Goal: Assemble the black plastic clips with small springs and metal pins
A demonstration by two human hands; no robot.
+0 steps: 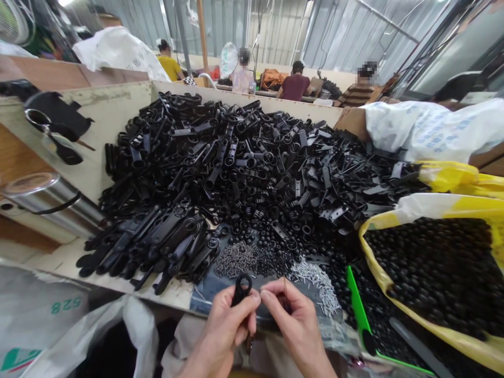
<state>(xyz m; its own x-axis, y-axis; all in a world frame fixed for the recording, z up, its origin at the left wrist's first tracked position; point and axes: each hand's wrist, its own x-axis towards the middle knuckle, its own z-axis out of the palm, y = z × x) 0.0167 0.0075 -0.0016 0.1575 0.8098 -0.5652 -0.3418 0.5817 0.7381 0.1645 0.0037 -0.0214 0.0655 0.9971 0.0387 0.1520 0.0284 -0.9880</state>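
left hand (224, 331) closed on a black plastic piece (238, 298), fingers and thumb pinching it below its ring end, the ring standing up above the grip. right hand (296, 328) pinched nearly shut, thumb and forefinger on a thin dark bit (284, 289), too small to tell what it is. hands just beside each other at the near edge of the bench.

print: "528" in teal on a white sack (39, 315), lower left. blue print on a second white sack (433, 128), right, too small to read.

black piece: matte, with an open ring, much like the ring-ended arms in the big heap of black plastic parts (220, 173) ahead.

near the hands: loose silver pins (315, 286) and a mound of tiny grey screws (240, 260) lying by the heap. to the right, a yellow bag (378, 273) full of round black pieces (425, 278), with a green scoop (359, 307) beside it. pale board wall (102, 110) behind the heap, metal roll (47, 202) at left. four co-workers (294, 86) sit beyond, under corrugated metal walls (334, 31).
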